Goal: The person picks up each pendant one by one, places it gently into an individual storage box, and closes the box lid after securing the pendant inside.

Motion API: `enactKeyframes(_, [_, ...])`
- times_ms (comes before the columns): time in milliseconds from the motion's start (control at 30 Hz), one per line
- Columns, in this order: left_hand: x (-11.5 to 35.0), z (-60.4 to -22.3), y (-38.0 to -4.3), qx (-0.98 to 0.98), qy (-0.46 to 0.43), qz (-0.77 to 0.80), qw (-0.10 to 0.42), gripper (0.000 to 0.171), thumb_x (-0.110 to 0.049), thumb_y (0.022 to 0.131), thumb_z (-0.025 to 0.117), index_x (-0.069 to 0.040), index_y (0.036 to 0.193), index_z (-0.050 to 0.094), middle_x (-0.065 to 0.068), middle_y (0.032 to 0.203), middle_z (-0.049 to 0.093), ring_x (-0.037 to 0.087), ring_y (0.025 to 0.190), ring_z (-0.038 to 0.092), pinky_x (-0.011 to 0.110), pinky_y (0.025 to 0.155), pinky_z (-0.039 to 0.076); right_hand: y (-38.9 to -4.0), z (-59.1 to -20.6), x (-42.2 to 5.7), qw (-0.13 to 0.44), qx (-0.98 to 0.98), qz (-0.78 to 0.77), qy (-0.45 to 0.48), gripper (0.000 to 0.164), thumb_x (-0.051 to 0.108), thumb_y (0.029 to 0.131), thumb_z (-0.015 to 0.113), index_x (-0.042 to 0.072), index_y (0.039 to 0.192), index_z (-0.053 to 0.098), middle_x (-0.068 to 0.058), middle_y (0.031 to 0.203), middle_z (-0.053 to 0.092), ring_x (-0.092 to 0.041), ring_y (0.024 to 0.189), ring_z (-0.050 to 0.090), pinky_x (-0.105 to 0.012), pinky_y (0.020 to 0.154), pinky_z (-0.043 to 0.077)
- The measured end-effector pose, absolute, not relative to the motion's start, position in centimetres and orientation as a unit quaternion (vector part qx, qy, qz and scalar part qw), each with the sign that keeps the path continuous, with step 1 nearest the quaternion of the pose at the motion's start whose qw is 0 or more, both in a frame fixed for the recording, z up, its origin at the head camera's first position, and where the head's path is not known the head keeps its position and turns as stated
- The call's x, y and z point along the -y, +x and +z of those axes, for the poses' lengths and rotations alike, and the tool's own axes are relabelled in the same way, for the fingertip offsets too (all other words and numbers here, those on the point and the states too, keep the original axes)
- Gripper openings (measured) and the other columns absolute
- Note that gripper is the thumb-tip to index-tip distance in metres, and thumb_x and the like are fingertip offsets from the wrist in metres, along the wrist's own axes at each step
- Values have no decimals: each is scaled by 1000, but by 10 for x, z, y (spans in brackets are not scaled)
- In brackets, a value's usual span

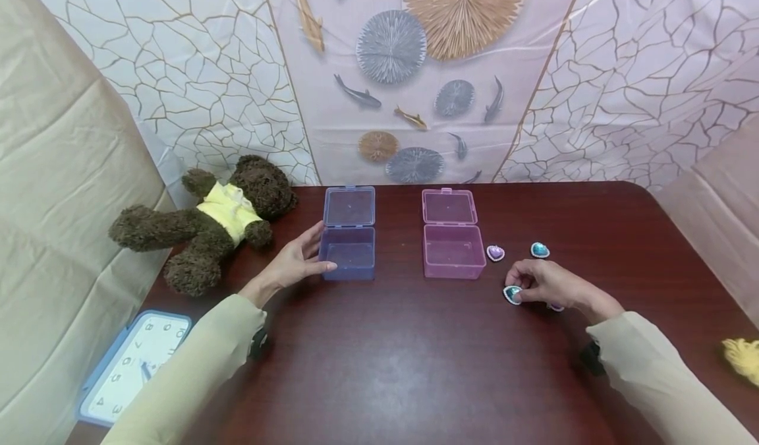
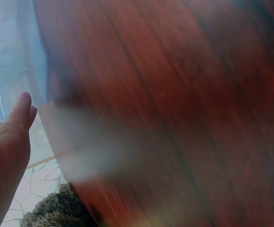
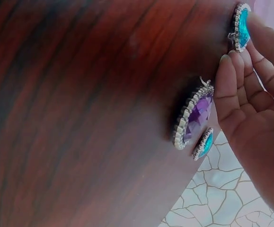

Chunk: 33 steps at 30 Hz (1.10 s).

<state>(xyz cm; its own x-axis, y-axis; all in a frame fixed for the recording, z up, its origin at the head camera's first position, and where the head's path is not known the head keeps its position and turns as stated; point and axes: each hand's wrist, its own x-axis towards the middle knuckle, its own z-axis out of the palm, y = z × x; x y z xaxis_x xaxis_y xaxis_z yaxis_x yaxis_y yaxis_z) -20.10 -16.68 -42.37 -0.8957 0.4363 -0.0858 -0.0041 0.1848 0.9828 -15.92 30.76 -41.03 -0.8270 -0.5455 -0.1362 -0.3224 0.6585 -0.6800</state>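
Note:
My left hand (image 1: 294,258) rests against the left side of a see-through blue box (image 1: 348,272), its fingers fairly straight and the thumb across the front corner. That box stands with its lid raised. In the left wrist view part of the blue box (image 2: 21,56) shows beyond the fingers. With thumb and fingertips my right hand (image 1: 548,283) pinches a teal heart-shaped gem (image 1: 511,295) with a beaded silvery rim. Close by lie a purple heart gem (image 1: 495,253), another teal one (image 1: 539,250), and a purple one (image 3: 198,116) partly hidden under the hand in the head view.
A see-through pink box (image 1: 453,271) with its lid up stands right of the blue one. At left lie a brown teddy bear (image 1: 228,214) in a yellow top and a blue-framed clock (image 1: 136,366). Yellow yarn (image 1: 742,359) sits at the right edge.

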Motion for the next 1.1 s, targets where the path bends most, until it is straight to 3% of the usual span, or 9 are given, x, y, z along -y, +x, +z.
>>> enactKeyframes(267, [170,-426,-201,-757,139,618,164,91,0,81,71,-3,150,12,18,155,18,34,140,26,43,110,31,-161,-408,-307,157,-882,-372,-245,16,4,79,73,4,86,58,1,74,56,-5,65,49,-20,55,45])
enactKeyframes(567, [170,-427,-199,-753,140,625,153,86,2,81,70,2,149,15,22,153,21,37,138,27,45,111,31,-167,-376,-295,33,-847,-492,-198,14,-6,82,66,-7,93,57,-3,76,61,-4,66,59,-20,57,55])
enactKeyframes(867, [171,-430,-199,-766,133,612,144,86,1,81,71,1,148,17,22,152,22,36,139,26,46,111,31,-184,-342,-193,45,-698,-709,-90,12,3,86,67,10,94,62,3,81,67,-9,70,66,-24,69,58])
enactKeyframes(1100, [167,-431,-200,-782,138,594,131,83,-2,80,72,1,147,22,22,150,26,36,137,31,47,108,35,-194,-357,-110,77,-710,-695,-82,25,-4,85,64,-9,109,57,2,80,66,-9,69,65,-32,73,59])
